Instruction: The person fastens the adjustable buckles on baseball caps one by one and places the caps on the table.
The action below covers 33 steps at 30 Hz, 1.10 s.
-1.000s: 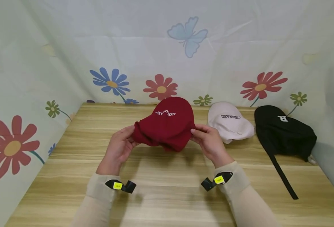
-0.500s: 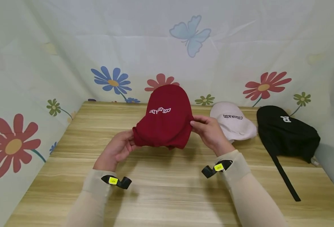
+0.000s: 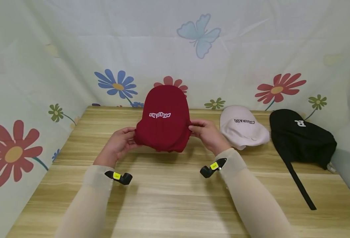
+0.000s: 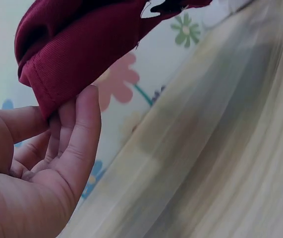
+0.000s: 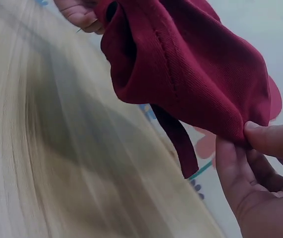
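Observation:
A dark red baseball cap [image 3: 166,120] with white COLORADO lettering is held above the table, its brim pointing away toward the back wall. On its left side my left hand [image 3: 116,145] pinches the fabric edge between thumb and fingers, seen close in the left wrist view as a stitched red hem [image 4: 77,64]. My right hand [image 3: 209,134] pinches the opposite side. Beneath the cap, in the right wrist view, a loose red strap [image 5: 178,141] hangs down. The cap's crown looks soft and partly slumped.
On the wooden table [image 3: 166,198], a pale pink COLORADO cap [image 3: 243,127] lies right of my right hand. Farther right is a black cap [image 3: 302,138] with a white R, its long strap [image 3: 299,186] trailing toward the front. A flower-patterned cloth [image 3: 133,39] surrounds the back and sides.
Both hands have moved the red cap left and somewhat farther back. Its brim has tipped up, so the lettering shows more fully. The other caps stay put.

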{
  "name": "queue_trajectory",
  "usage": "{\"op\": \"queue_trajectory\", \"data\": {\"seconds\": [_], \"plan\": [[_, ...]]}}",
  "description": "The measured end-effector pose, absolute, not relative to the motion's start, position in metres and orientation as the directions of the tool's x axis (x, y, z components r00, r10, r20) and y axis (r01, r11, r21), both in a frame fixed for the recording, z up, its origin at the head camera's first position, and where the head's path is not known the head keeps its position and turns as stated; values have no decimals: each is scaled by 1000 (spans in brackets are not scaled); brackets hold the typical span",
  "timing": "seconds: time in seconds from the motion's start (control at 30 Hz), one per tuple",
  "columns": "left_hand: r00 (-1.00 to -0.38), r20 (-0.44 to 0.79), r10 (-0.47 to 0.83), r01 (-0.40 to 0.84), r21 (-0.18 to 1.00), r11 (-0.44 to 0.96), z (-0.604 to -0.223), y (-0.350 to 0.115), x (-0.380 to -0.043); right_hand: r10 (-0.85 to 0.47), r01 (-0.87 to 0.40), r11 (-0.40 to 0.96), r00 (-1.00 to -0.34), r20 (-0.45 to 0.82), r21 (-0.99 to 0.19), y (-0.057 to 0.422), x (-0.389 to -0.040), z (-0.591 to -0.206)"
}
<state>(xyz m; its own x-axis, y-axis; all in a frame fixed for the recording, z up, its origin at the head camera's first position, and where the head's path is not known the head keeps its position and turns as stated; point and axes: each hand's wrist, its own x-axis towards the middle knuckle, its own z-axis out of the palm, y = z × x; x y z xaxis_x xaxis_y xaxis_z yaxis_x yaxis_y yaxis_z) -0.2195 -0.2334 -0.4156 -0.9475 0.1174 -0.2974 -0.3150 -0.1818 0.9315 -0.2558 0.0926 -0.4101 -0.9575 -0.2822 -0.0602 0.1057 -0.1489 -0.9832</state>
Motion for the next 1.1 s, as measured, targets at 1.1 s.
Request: {"op": "queue_trajectory", "data": {"seconds": [1.1], "plan": [[-939,-332,-94,-345,905,248,-446,-258,-234,-39,71,412,-995,-95,-908,43,-282,-459]]}}
